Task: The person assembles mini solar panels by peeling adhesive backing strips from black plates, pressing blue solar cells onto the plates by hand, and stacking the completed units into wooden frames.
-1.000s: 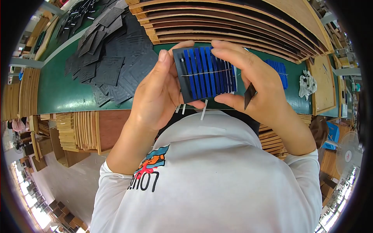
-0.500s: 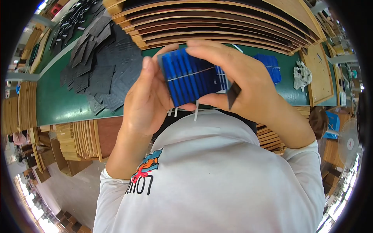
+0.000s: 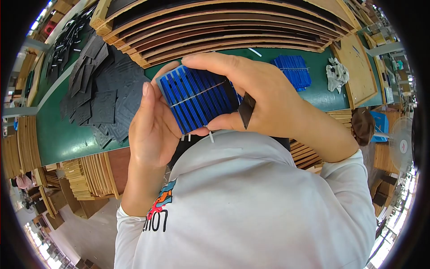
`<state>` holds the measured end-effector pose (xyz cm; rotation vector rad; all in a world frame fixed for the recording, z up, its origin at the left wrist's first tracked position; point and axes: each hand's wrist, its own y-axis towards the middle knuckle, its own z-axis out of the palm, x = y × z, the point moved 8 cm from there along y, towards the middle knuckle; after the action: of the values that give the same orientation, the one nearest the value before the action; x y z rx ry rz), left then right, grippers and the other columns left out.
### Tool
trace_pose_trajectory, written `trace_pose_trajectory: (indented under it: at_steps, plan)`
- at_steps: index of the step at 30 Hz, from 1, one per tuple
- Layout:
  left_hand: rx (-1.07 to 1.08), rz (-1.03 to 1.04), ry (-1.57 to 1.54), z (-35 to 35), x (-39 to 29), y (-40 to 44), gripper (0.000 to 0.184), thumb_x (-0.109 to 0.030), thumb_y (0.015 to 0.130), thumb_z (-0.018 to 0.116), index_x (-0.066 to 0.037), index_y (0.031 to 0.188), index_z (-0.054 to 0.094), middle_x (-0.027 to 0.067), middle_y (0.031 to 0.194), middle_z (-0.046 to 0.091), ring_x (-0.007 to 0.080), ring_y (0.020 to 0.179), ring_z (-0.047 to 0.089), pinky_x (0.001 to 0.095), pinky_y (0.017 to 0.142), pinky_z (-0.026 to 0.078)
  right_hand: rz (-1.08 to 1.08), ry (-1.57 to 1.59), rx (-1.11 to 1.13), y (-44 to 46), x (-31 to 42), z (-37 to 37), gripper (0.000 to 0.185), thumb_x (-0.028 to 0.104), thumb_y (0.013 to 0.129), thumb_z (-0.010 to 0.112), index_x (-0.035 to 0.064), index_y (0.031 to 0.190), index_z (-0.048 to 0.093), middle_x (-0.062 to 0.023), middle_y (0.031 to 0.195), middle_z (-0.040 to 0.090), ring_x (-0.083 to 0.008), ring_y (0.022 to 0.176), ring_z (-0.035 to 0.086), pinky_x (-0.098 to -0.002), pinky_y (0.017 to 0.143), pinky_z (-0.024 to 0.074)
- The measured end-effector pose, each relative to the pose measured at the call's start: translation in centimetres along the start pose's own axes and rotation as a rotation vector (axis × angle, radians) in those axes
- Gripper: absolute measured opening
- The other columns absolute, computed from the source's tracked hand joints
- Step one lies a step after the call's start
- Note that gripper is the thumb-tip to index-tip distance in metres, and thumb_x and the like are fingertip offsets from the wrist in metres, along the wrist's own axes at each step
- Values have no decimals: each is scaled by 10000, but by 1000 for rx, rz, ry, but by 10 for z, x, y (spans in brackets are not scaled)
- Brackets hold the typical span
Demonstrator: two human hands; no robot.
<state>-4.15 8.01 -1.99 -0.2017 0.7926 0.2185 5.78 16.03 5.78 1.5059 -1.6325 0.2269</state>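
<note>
Wooden rack [image 3: 215,32] beyond handheld blue strips [image 3: 190,101]

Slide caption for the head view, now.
Left hand and right hand hold a blue striped panel; dark sheets lie on the green table.

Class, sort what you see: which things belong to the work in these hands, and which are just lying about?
Belong to the work:
blue panel, between left hand and right hand
dark piece, in the right hand
blue pile, probably: similar look
black sheets, possibly

Seemingly just lying about:
cloth
fan
</note>
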Motion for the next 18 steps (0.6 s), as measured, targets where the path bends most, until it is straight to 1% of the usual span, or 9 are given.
trace_pose_trajectory:
  at_steps: [5, 7, 11, 13, 14, 15, 16, 17, 18]
  plan:
    - [-12, 5, -3, 1, 0, -1, 581, -446, 1000, 243, -5, 1375, 290, 198, 1230, 521, 304, 973, 648, 383, 618, 623, -17, 0, -18, 0, 0, 0, 782, 154, 601, 841, 124, 1309, 510, -64, 1219, 602, -188, 887, 608, -260, 639, 464]
    - [37, 20, -19, 3, -1, -1, 579, -445, 1000, 239, -11, 1381, 278, 200, 1235, 516, 309, 984, 644, 388, 620, 623, -8, -10, -8, 0, 1, -1, 784, 155, 600, 843, 125, 1309, 510, -61, 1217, 603, -181, 864, 603, -256, 624, 456]
    - [59, 19, -53, 4, -1, -3, 576, -439, 1001, 238, -17, 1392, 257, 204, 1240, 511, 321, 995, 638, 393, 621, 623, 0, -33, 12, -1, -1, -4, 805, 168, 588, 854, 120, 1311, 505, -63, 1230, 595, -174, 810, 579, -256, 606, 442]
    - [99, 50, -20, 7, -5, -3, 558, -379, 991, 364, -26, 1404, 236, 202, 1254, 499, 332, 1017, 626, 400, 636, 621, 5, -45, 30, -1, -5, -2, 821, 174, 580, 860, 109, 1315, 500, -71, 1248, 584, -175, 800, 573, -258, 604, 440]
    - [98, 52, -21, 6, -4, -4, 558, -379, 991, 364, -26, 1404, 236, 202, 1254, 499, 332, 1017, 626, 400, 636, 621, -47, -32, -18, -2, -5, -3, 820, 207, 591, 857, 95, 1319, 495, -73, 1269, 569, -154, 742, 546, -245, 580, 422]
    - [110, 62, 13, 6, -4, -5, 561, -312, 966, 442, -33, 1408, 236, 198, 1263, 494, 334, 1028, 620, 403, 646, 620, -99, -19, -65, -3, -4, -6, 821, 239, 603, 853, 81, 1322, 490, -76, 1291, 555, -133, 685, 519, -232, 557, 405]
    - [121, 73, 47, 7, -5, -6, 586, -245, 941, 520, -40, 1411, 235, 194, 1271, 488, 336, 1039, 614, 405, 657, 619, -103, -18, -63, -3, -3, -8, 821, 239, 603, 853, 81, 1322, 490, -76, 1291, 555, -133, 685, 519, -232, 557, 405]
    - [118, 78, 49, 7, -7, -8, 586, -245, 941, 520, -40, 1411, 235, 194, 1271, 488, 336, 1039, 614, 405, 657, 619, -89, -68, -94, -5, -4, -15, 789, 278, 635, 831, 66, 1316, 493, -70, 1295, 552, -103, 639, 469, -214, 532, 376]
    - [89, 54, 45, 7, -6, -9, 611, -189, 913, 558, -49, 1414, 237, 189, 1275, 484, 336, 1044, 611, 405, 663, 619, -77, -117, -124, -7, -5, -24, 762, 316, 667, 808, 52, 1309, 495, -65, 1299, 550, -72, 594, 420, -196, 508, 347]
